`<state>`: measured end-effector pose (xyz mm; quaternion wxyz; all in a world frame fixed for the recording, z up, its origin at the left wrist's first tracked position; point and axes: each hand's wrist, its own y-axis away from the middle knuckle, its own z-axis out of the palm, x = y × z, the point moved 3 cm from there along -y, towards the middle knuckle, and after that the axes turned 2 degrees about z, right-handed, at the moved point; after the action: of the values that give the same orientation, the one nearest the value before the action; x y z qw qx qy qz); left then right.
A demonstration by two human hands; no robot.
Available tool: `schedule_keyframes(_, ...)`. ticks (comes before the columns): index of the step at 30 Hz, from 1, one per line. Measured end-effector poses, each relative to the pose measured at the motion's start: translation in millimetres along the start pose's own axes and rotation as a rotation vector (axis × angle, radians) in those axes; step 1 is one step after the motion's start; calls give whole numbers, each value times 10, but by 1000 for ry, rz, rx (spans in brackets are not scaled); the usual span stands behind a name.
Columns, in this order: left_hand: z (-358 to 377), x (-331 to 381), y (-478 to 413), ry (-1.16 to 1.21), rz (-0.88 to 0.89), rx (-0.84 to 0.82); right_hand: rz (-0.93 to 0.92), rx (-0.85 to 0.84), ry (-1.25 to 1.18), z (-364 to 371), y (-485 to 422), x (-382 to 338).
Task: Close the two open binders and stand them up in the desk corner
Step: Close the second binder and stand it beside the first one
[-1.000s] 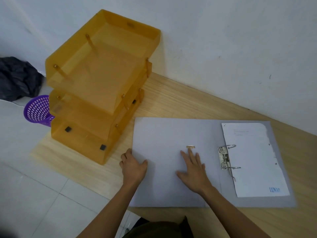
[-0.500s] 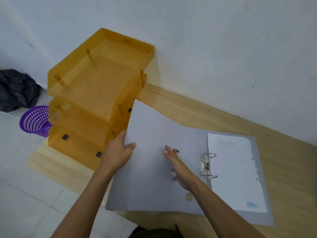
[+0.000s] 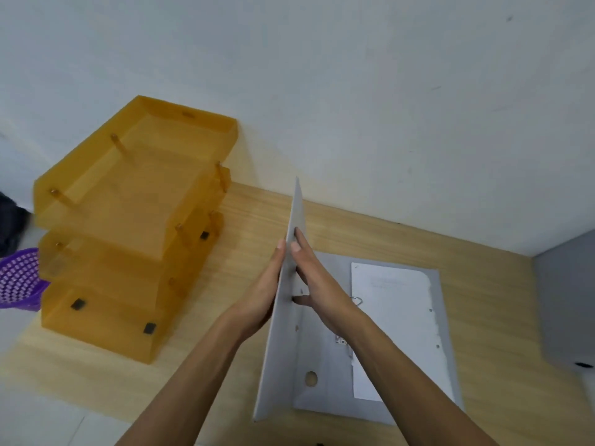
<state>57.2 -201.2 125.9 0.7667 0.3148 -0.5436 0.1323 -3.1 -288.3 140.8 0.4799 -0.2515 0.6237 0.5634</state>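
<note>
A grey lever-arch binder (image 3: pixel 441 320) lies open on the wooden desk, with white sheets (image 3: pixel 392 317) on its right half and metal rings partly hidden by my right arm. Its left cover (image 3: pixel 283 333) stands almost upright. My left hand (image 3: pixel 260 294) lies flat against the cover's outer face. My right hand (image 3: pixel 318 281) presses its inner face, fingers pointing up. A second grey binder (image 3: pixel 566 304) shows at the right edge, cut off by the frame.
A stack of three orange translucent letter trays (image 3: pixel 128 226) stands at the desk's left end against the white wall. A purple mesh basket (image 3: pixel 17 278) sits on the floor beyond the desk's left edge. Bare wood (image 3: pixel 483 284) separates the two binders.
The binder's left cover went from flat on the desk to nearly vertical, swung up by both hands. The view shifted right, bringing a second binder into sight.
</note>
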Motion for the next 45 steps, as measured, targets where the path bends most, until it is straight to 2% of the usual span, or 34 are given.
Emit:
schedule_keyframes(3,372,-118,-112,-155,77,-70,-23,103,2,-220,177,-6)
schedule_keyframes(6,685,-320,-242,-350,124,-111,-74,318,47,-594,361,44)
schedule_keyframes(11,904,-716,-393,-587,0,-96,-82,569,117,-1475,781,152)
schedule_keyframes(14,920,-989,-409,-695,-45,-68,-36,693,306,-1914,977,284)
schedule_keyframes(17,908,-1179,-389,-743,-79,64,12,767,550,-2159,1057,501)
schedule_keyframes(19,927,-1266,-341,-591,-115,162,129,768,737,-2245,1079,729)
schedule_keyframes(21,922,-1368,-265,-444,-204,246,219,748,821,-2314,1077,969)
schedule_keyframes(23,971,-1468,-189,-453,-260,265,298,721,790,-2438,1112,1198)
schedule_keyframes(25,1051,-1521,-134,-484,-243,263,384,701,769,-2553,1151,1396)
schedule_keyframes(27,1144,-1534,-105,-487,-237,265,446,630,840,-2578,1163,1546)
schedule_keyframes(32,1215,-1531,-150,-529,-252,269,233,375,787,-2261,944,1652)
schedule_keyframes(35,1229,-1545,-153,-550,-251,271,224,261,802,-2076,875,1718)
schedule_keyframes(40,1232,-1610,-142,-636,-243,228,328,246,746,-2035,920,1946)
schedule_keyframes(45,1180,-1597,-245,-600,-296,219,350,331,619,-1990,879,1926)
